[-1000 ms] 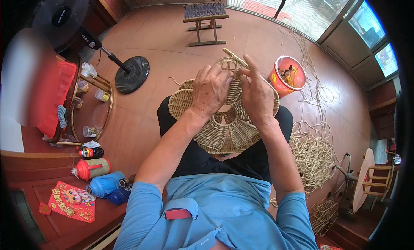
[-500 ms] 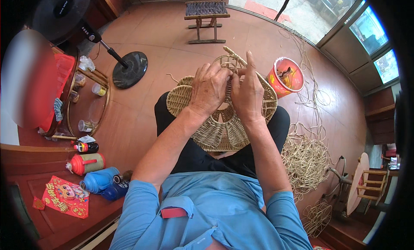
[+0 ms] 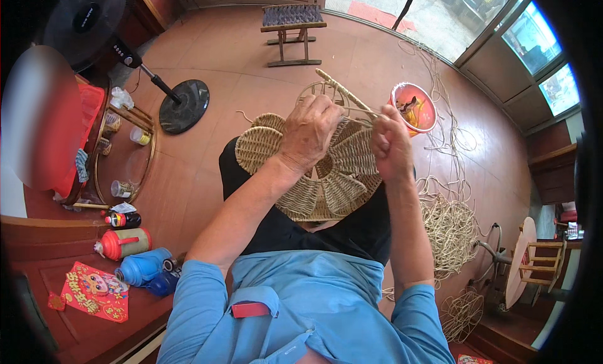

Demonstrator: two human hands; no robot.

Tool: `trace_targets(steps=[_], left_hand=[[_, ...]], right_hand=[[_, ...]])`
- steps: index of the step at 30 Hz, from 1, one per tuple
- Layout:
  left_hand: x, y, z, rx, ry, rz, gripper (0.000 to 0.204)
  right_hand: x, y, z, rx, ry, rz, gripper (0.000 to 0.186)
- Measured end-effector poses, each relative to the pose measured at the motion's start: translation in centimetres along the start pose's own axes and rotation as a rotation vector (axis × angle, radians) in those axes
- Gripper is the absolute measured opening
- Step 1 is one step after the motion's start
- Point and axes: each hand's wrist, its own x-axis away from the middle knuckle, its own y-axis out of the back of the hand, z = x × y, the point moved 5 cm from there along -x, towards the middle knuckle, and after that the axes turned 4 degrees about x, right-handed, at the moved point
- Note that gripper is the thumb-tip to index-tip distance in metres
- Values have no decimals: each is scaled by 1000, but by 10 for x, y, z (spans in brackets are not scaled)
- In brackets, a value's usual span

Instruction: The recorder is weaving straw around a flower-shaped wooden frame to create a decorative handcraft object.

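Observation:
A tan woven straw piece (image 3: 345,152) with rounded, petal-like panels lies across my dark-trousered lap. Its far side has open loops and a stiff, wrapped rod-like edge that slants past my hands. My left hand (image 3: 311,131) is closed on the far middle of the weave, its fingertips pinched there. To the right of it, my right hand (image 3: 392,147) is a fist raised over the piece's right side. A thin straw cord (image 3: 359,118) runs from the weave near my left fingers into that fist.
A red bucket (image 3: 429,108) stands right of the work. Loose straw cord (image 3: 447,232) is heaped on the right floor, with strands trailing behind. A low stool (image 3: 293,34) is ahead, a fan base (image 3: 184,106) to the left. A red thermos (image 3: 124,243) is at the lower left.
My right hand has pulled away from the left one, rightward and slightly toward me, and has closed into a fist with the cord. The left hand stays at the weave.

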Motion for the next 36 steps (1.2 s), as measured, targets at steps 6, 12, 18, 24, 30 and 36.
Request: trace_targets(steps=[6,12,18,24,30,36], left_hand=[[-9,-16,-7,15,61,74,10],[-11,-19,-14,3,72,32,16],[-17,-28,-10,25,138,108,21],[-25,-34,-9,-49,100,110,21],[-34,-43,-17,-172,127,212,28],[-28,-27,-25,-73,79,114,19]], right_hand=[[26,113,78,87,199,-288,26],[75,231,125,0,292,-488,21],[120,315,119,-90,285,-712,19],[151,364,105,-137,280,-951,23],[155,316,78,925,-225,-776,54],[102,128,136,952,-102,-72,84]])
